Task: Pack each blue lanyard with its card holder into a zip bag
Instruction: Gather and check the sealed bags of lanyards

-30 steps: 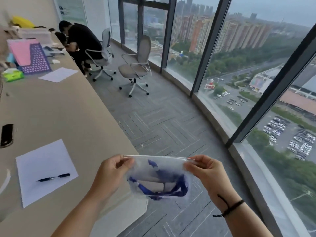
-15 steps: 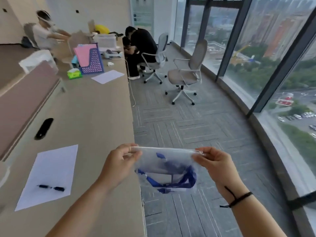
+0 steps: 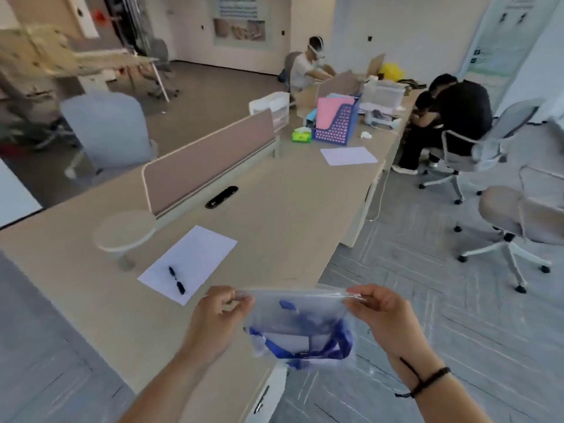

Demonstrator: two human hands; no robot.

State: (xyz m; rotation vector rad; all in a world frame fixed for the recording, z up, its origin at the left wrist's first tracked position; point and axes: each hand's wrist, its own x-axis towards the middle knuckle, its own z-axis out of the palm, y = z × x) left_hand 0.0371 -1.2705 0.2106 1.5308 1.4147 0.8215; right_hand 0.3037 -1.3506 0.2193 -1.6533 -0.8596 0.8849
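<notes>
At six o'clock above the desk (image 3: 91, 300) edge, clear zip bag (image 3: 300, 312) holding blue lanyard (image 3: 332, 346) and card holder (image 3: 288, 341), left hand (image 3: 218, 319) pinching its nine o'clock corner, right hand (image 3: 386, 319) pinching three o'clock corner, paper (image 3: 195, 257) with pen (image 3: 177, 279) at ten o'clock.

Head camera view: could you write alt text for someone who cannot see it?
Two bare hands, left hand and right hand, hold a clear zip bag by its top corners; a blue lanyard and card holder are inside. Behind is a desk with paper and a pen.
</notes>
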